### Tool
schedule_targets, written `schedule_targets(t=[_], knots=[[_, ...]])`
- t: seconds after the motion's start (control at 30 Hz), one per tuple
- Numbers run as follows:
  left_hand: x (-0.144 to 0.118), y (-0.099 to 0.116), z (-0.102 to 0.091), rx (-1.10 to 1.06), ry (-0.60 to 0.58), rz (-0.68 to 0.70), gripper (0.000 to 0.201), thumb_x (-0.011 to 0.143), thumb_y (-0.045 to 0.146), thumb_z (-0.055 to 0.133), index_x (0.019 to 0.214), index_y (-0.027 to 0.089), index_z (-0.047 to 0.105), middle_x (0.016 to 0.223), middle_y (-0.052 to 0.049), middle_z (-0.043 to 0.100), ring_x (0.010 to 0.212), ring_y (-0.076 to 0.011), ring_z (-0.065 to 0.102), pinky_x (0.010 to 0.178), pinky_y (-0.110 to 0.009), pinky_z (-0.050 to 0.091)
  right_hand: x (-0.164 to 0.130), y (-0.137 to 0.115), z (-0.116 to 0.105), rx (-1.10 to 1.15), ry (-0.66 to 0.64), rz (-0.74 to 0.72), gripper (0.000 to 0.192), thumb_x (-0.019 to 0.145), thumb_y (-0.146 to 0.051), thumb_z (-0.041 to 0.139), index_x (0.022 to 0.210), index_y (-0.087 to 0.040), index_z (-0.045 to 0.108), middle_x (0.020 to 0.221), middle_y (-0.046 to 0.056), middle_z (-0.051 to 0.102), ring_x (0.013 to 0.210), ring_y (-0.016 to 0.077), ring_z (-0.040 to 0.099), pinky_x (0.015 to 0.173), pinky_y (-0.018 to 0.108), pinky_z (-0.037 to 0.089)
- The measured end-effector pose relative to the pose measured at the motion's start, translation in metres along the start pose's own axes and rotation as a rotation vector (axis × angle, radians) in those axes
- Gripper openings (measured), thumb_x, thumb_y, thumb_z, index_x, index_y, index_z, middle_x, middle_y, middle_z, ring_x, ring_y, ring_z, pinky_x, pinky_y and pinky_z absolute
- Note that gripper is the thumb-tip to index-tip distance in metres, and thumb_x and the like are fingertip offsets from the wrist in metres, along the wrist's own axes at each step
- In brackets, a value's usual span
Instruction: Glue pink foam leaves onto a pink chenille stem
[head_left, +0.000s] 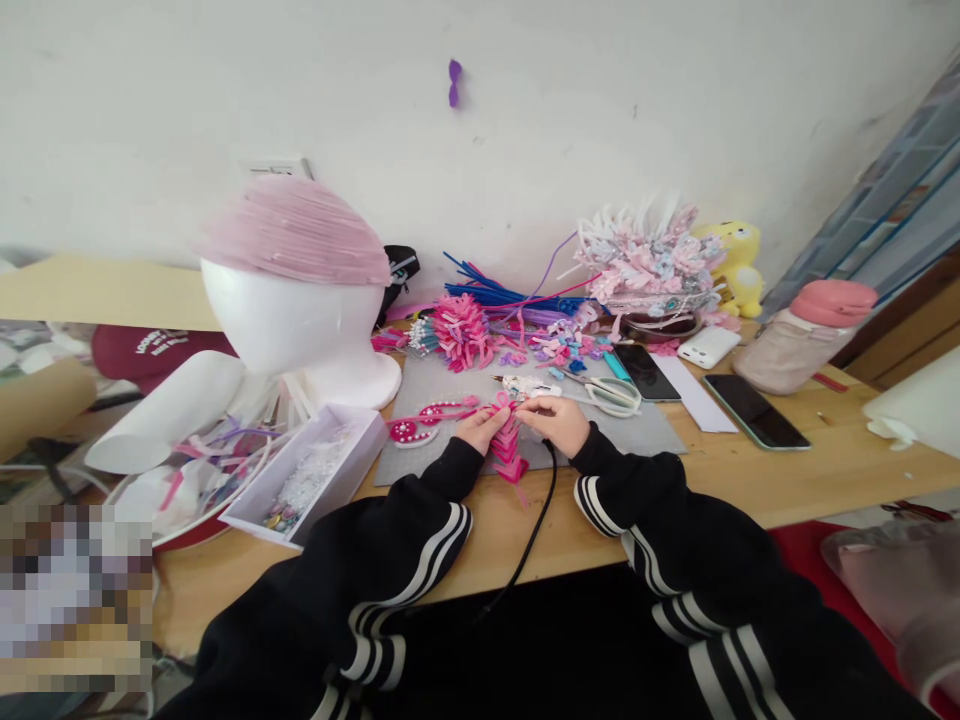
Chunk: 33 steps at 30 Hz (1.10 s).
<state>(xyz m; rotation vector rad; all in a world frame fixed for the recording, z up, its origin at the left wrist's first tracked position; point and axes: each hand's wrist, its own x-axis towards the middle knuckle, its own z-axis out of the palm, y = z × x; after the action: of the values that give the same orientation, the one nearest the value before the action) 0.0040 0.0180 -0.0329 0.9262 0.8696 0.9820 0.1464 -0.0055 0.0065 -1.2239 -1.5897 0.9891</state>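
Between my hands hangs a pink pipe-cleaner piece (509,455), made of stacked V-shaped leaves in light and dark pink. My left hand (481,430) pinches its upper end from the left. From the right, my right hand (559,422) is closed on the same end, fingertips together close to the left ones. Just behind the hands lie a white-and-gold glue gun (529,386) and scissors (611,396) with pale handles. Left of my left hand, a pink beaded ornament (411,430) rests on the grey cutting mat (660,432).
A white mannequin head (289,320) with a pink cap stands at left, behind a box of clear beads (330,460). Pink flower bunches (461,330) and blue stems (487,290) lie at the back. Phones (757,412) and a pink-lidded bottle (806,330) are right. A black cable (536,530) crosses the table edge.
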Motion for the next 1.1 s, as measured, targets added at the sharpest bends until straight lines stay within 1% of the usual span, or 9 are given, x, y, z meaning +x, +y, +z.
schedule_targets(t=[0.17,0.27,0.4,0.5,0.6,0.77,0.87,0.97,1.1], knots=[[0.002,-0.002,-0.001,0.010,0.033,0.021,0.033,0.050,0.042,0.069,0.057,0.012,0.059,0.044,0.004,0.053,0.042,-0.0057,0.042,0.045,-0.021,0.031,-0.001,-0.001,0.000,0.012,0.002,0.022,0.021,0.064,-0.032,0.058,0.069,-0.013,0.062,0.053,0.000,0.054,0.048,0.0094,0.047,0.042,0.021,0.036],[0.002,-0.003,-0.001,0.018,0.015,0.008,0.033,0.052,0.043,0.067,0.055,0.012,0.057,0.043,0.003,0.053,0.041,-0.0061,0.043,0.044,-0.021,0.031,0.000,-0.002,0.000,0.023,-0.020,0.066,0.023,0.064,-0.034,0.058,0.070,-0.012,0.063,0.052,0.000,0.054,0.045,0.0090,0.046,0.041,0.021,0.034],[-0.001,-0.001,0.001,0.024,0.007,0.004,0.031,0.051,0.041,0.068,0.052,0.013,0.057,0.041,0.004,0.051,0.040,-0.0060,0.042,0.043,-0.021,0.030,0.000,-0.001,0.000,0.011,0.008,0.027,0.021,0.062,-0.033,0.060,0.066,-0.012,0.064,0.055,0.000,0.056,0.048,0.0091,0.047,0.046,0.022,0.037],[-0.002,0.000,0.003,0.010,0.022,0.026,0.029,0.051,0.040,0.068,0.057,0.013,0.060,0.044,0.004,0.054,0.042,-0.0060,0.043,0.045,-0.021,0.031,0.000,0.000,0.000,0.009,0.019,0.017,0.021,0.062,-0.033,0.059,0.065,-0.013,0.063,0.053,-0.001,0.055,0.047,0.0083,0.045,0.046,0.022,0.038],[-0.001,0.000,0.003,0.027,0.016,0.021,0.032,0.048,0.041,0.070,0.055,0.012,0.060,0.044,0.004,0.054,0.043,-0.0056,0.043,0.046,-0.020,0.031,0.000,0.001,0.000,0.028,0.025,0.025,0.021,0.062,-0.033,0.058,0.064,-0.013,0.061,0.052,-0.001,0.054,0.046,0.0075,0.044,0.045,0.021,0.037],[-0.001,0.000,0.002,0.021,0.010,-0.012,0.033,0.040,0.038,0.074,0.052,0.011,0.059,0.046,0.002,0.056,0.044,-0.0064,0.045,0.047,-0.021,0.032,0.000,0.001,0.001,0.035,0.027,0.012,0.020,0.063,-0.033,0.057,0.064,-0.013,0.061,0.056,0.000,0.056,0.049,0.0081,0.047,0.046,0.021,0.038],[-0.004,0.003,0.002,-0.017,-0.015,-0.018,0.031,0.042,0.036,0.074,0.052,0.011,0.060,0.047,0.001,0.057,0.045,-0.0071,0.047,0.048,-0.021,0.033,0.000,0.001,0.000,0.026,0.027,-0.017,0.021,0.064,-0.032,0.057,0.069,-0.013,0.063,0.061,0.001,0.059,0.053,0.0093,0.050,0.050,0.022,0.041],[-0.009,0.008,0.004,-0.068,-0.081,-0.043,0.029,0.043,0.035,0.074,0.051,0.011,0.060,0.045,0.001,0.056,0.043,-0.0068,0.046,0.046,-0.021,0.032,0.000,0.001,-0.002,0.017,0.007,-0.050,0.021,0.064,-0.031,0.058,0.074,-0.013,0.065,0.066,0.003,0.062,0.057,0.0108,0.053,0.055,0.024,0.043],[-0.014,0.013,0.007,-0.101,-0.161,-0.056,0.027,0.048,0.033,0.072,0.048,0.011,0.057,0.041,0.002,0.051,0.039,-0.0055,0.043,0.042,-0.021,0.030,0.000,0.003,-0.002,0.010,-0.040,-0.060,0.020,0.064,-0.031,0.058,0.073,-0.014,0.065,0.067,0.003,0.063,0.059,0.0120,0.054,0.057,0.025,0.044]])
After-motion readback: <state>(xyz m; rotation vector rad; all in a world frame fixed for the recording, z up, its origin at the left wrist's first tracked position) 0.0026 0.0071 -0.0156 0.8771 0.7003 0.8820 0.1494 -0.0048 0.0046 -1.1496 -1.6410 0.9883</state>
